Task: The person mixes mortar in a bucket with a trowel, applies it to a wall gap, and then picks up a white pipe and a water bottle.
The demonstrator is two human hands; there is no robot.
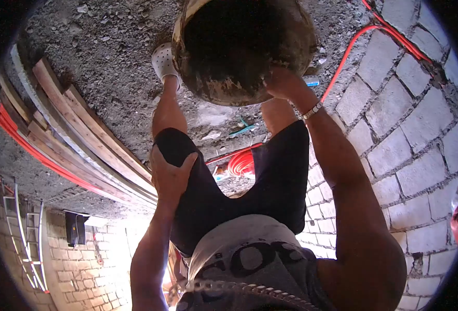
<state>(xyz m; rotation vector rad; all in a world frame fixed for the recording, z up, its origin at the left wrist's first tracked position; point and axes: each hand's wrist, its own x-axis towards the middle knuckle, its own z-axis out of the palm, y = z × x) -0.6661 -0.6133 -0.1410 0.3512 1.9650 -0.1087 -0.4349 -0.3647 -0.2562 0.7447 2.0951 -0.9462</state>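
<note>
A round, mortar-crusted bucket point(234, 52) with a dark inside stands on the gritty ground between my feet. My right hand point(283, 83) grips its near rim, and a light bracelet sits on that wrist. Fingers spread, my left hand point(171, 173) rests flat on my left thigh, on the black shorts, and holds nothing. I am bent forward, so my grey shirt and both legs fill the lower middle of the view. My left foot in a white clog point(164, 59) stands right beside the bucket.
Wooden planks point(84, 129) and red conduit point(21, 137) lie along the left. A grey block wall point(410, 140) with red cable point(353, 41) fills the right. A red coiled hose point(242, 163) lies behind my legs. A metal ladder point(29, 233) leans at lower left.
</note>
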